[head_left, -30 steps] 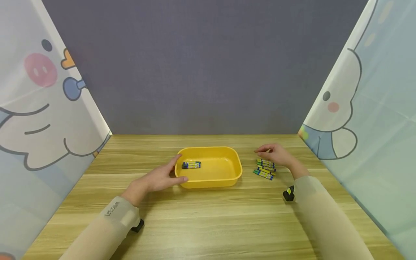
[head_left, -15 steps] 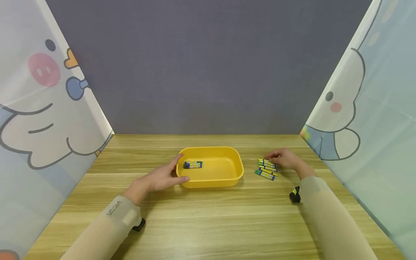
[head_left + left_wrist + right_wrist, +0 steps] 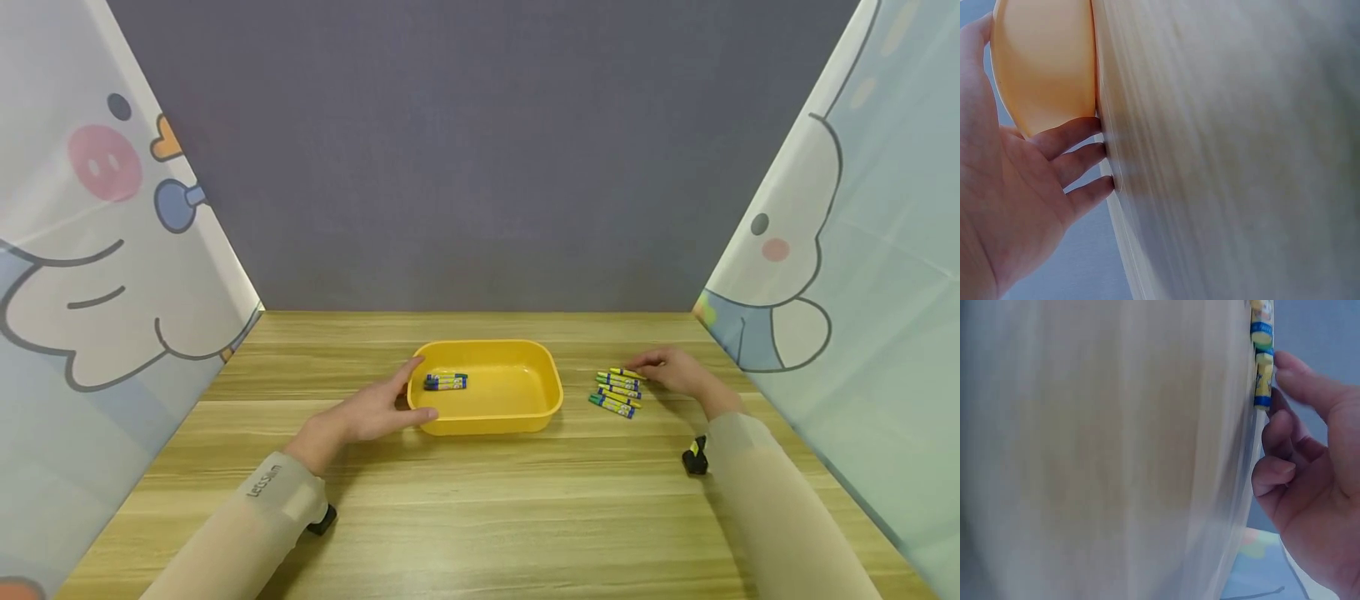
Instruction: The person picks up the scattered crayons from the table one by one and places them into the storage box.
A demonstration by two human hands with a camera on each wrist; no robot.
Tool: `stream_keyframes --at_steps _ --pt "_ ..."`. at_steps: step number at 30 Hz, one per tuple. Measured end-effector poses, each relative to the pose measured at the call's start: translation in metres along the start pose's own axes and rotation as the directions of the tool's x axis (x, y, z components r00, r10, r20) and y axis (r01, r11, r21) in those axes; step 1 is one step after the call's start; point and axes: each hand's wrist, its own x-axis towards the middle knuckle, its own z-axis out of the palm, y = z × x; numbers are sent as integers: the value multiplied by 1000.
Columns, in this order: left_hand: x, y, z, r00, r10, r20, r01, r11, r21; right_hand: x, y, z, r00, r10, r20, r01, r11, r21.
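A yellow plastic tray (image 3: 495, 423) sits mid-table with dark-capped crayons (image 3: 446, 384) lying at its left inside. My left hand (image 3: 367, 410) rests against the tray's left end, thumb at the front rim and fingers spread, fairly straight, toward the back corner. In the left wrist view the fingertips touch the tabletop beside the tray wall. Right of the tray lies a loose row of crayons (image 3: 615, 404) in blue-and-yellow wrappers, with green and yellow tips. My right hand (image 3: 675, 371) pinches the right end of the rearmost yellow crayon (image 3: 626, 372) between thumb and forefinger; its other fingers curl.
The wood-grain table (image 3: 480, 508) ends at a grey back panel (image 3: 480, 167). Cartoon-printed curtains (image 3: 862, 333) stand along both sides. Black wrist cameras (image 3: 696, 457) hang under the sleeves.
My right hand has come down onto the crayons and shifted right. The rearmost yellow crayon has slid right and turned slightly. My left hand stays at the tray.
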Motion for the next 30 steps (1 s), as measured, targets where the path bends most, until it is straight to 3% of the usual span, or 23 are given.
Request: stream_keyframes --at_steps 5,13,23,30 --pt "0 -1 1 1000 -1 -3 1 1000 5 -3 4 -1 999 19 46 -22 997 70" --pt "0 -1 0 1000 -6 -1 6 1000 5 -4 -1 -1 1000 -4 4 4 1000 19" --pt "1 0 0 1000 -8 -7 8 1000 5 6 -53 5 999 -50 -13 51 992 111" --pt "3 -1 1 1000 -10 -5 10 1000 10 18 -103 12 993 -118 -28 121 982 145"
